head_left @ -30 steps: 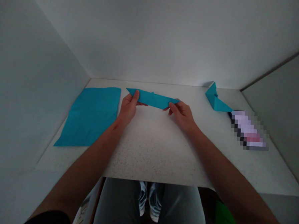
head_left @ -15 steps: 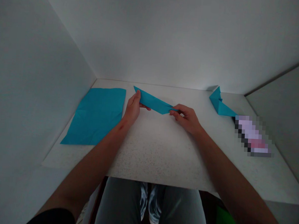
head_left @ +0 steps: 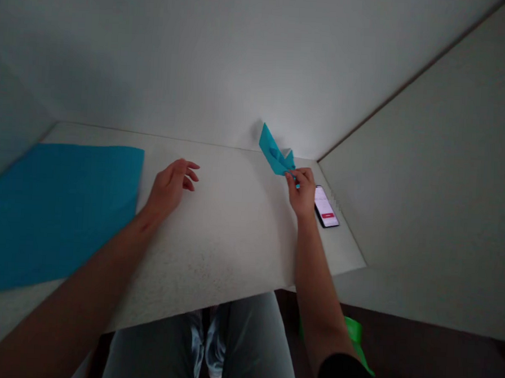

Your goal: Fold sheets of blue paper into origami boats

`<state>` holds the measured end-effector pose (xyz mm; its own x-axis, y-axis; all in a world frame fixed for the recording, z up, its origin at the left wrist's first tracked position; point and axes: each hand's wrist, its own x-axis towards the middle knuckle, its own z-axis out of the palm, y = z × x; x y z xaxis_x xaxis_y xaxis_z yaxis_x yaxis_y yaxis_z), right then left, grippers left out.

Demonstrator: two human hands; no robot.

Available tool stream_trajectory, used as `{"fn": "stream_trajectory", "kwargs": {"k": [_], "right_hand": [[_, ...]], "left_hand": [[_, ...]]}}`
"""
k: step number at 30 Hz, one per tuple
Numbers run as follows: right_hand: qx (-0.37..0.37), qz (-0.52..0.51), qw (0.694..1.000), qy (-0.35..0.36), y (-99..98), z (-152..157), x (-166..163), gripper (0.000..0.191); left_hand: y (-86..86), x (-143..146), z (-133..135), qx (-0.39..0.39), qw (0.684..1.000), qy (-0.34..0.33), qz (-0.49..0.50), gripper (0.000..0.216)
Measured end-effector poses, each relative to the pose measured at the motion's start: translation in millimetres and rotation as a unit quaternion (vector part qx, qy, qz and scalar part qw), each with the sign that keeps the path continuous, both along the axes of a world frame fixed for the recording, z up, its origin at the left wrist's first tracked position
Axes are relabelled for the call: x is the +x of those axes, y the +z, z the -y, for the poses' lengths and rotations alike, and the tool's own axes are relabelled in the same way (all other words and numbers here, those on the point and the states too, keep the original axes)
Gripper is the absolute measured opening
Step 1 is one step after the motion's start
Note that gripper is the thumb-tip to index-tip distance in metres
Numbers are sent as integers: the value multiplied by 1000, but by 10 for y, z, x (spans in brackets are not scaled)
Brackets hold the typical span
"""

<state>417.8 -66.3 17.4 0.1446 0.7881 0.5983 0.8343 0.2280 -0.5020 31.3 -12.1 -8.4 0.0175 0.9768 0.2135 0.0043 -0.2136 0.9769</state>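
The right hand (head_left: 302, 191), a little right of the frame's middle, pinches the lower corner of the folded blue paper (head_left: 274, 149) between thumb and fingertips. The paper rises from that grip up and to the left as a narrow pointed shape, with its tip against the pale back wall (head_left: 225, 69). A small second blue point shows just beside the fingers. Whether it belongs to the same piece cannot be told.

Just right of the hand, a phone (head_left: 326, 207) lies flat on the table (head_left: 233, 233) with its screen lit, close to the table's right edge and the side wall.

The left hand (head_left: 170, 186), left of centre, holds nothing. Its fingers are loosely curled and spread above the tabletop, well apart from the folded paper. Whether the palm touches the surface is unclear.

Further left, a flat blue sheet (head_left: 56, 212) covers the left part of the table and runs off the frame's left edge, near the left forearm.

At the bottom of the frame, grey trousers (head_left: 248, 347) show beneath the table's front edge. A bright green thing (head_left: 354, 333) sits low at the right, partly hidden behind the right arm.
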Motion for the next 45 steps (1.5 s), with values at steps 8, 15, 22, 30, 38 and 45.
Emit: {"fn": "stream_trajectory", "kwargs": {"k": [8, 15, 22, 30, 38, 45], "right_hand": [[-60, 109, 961, -246, -221, 404, 123, 29], [-98, 208, 972, -50, -337, 307, -278, 23], [-93, 203, 974, -36, -383, 227, -243, 20], [-80, 181, 980, -12, -464, 115, -196, 21], [-102, 194, 976, 2, -470, 75, -211, 31], [-117, 148, 981, 43, -456, 432, -447, 43]], "left_hand": [[29, -56, 40, 60, 995, -19, -81, 54], [143, -70, 121, 130, 975, 40, -178, 29], [382, -1113, 467, 193, 869, 88, -447, 54], [-137, -2068, 2020, 90, 762, 12, -642, 105], [-85, -1168, 2569, 110, 772, -38, -624, 68], [-22, -297, 2687, 102, 798, -119, -582, 66]]}}
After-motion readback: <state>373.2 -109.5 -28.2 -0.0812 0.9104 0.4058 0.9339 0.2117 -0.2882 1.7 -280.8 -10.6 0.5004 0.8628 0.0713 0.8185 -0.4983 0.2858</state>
